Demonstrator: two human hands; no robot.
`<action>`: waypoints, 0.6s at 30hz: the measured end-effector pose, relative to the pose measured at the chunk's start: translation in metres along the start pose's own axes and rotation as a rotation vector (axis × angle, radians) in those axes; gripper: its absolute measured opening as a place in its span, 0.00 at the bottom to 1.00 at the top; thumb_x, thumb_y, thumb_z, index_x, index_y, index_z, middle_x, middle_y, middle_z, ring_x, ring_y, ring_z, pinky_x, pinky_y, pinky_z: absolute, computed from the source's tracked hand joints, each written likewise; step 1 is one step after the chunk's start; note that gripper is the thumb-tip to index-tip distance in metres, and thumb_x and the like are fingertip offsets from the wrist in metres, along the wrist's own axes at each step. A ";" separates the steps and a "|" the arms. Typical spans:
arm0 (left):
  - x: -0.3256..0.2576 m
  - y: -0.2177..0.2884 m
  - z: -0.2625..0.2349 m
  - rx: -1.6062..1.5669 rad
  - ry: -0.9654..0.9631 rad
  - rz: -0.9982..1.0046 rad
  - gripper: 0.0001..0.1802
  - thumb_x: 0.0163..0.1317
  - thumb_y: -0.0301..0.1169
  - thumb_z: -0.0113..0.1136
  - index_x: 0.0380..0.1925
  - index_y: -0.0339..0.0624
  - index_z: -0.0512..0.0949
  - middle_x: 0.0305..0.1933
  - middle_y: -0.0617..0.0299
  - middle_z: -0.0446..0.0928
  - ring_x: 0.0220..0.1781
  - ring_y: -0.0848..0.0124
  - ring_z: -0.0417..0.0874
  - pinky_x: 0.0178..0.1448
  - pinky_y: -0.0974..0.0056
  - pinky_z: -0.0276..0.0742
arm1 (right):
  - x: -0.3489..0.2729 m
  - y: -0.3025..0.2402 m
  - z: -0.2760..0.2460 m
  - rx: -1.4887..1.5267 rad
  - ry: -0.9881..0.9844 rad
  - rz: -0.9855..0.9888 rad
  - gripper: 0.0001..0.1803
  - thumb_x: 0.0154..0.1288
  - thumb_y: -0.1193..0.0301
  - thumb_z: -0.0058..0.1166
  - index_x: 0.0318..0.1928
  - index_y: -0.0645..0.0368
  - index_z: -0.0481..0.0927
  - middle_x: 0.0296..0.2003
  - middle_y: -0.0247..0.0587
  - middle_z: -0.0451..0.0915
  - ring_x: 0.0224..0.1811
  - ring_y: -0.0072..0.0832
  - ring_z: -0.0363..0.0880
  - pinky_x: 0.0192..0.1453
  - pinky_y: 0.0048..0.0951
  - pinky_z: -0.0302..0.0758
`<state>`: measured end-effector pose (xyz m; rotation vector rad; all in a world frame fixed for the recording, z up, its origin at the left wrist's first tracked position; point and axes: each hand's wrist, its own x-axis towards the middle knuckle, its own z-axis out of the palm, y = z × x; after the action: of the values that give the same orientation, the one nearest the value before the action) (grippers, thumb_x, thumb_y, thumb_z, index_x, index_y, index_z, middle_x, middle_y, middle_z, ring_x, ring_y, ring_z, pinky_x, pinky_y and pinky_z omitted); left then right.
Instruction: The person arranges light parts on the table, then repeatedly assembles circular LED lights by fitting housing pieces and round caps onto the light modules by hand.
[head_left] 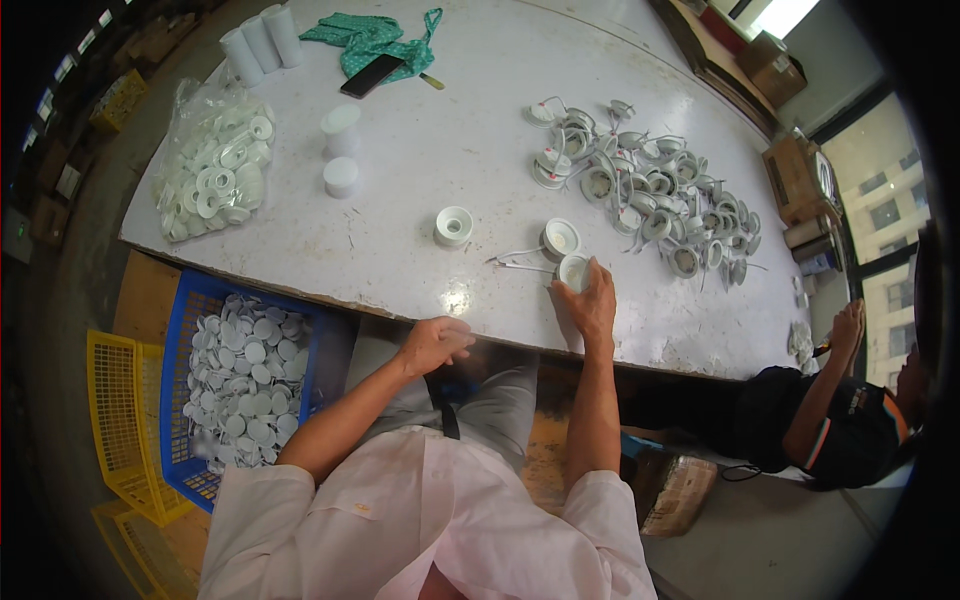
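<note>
My right hand (590, 305) grips a small white round lamp fitting (573, 269) by its rim, on the table near the front edge. A second white lamp fitting (562, 238) lies just behind it, touching or nearly so. White wires (520, 262) run leftward from the pair. Farther left stands a white ring-shaped cup (454, 226), apart from both hands. At the table's front edge my left hand (438, 344) is loosely closed, fingers curled, with nothing visible in it.
Wired lamp fittings (655, 190) are heaped at right. A plastic bag of white rings (215, 165), stacked white discs (341, 178), white rolls (262, 45), a phone (371, 76) and green cloth (360, 35) lie left. A blue crate (176, 400) holds discs. Another person (850, 420) is at right.
</note>
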<state>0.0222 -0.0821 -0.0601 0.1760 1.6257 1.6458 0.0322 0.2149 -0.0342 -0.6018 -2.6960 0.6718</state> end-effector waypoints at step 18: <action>-0.007 -0.012 -0.010 -0.035 0.064 0.039 0.16 0.62 0.31 0.57 0.45 0.31 0.76 0.37 0.60 0.83 0.37 0.74 0.85 0.31 0.73 0.75 | 0.016 -0.009 0.016 -0.088 0.123 -0.095 0.45 0.46 0.53 0.68 0.62 0.62 0.68 0.58 0.54 0.69 0.60 0.50 0.65 0.62 0.44 0.68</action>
<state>0.0262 -0.0959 -0.0690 0.1389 1.6495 1.7243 0.0090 0.2090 -0.0398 -0.5144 -2.6307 0.4781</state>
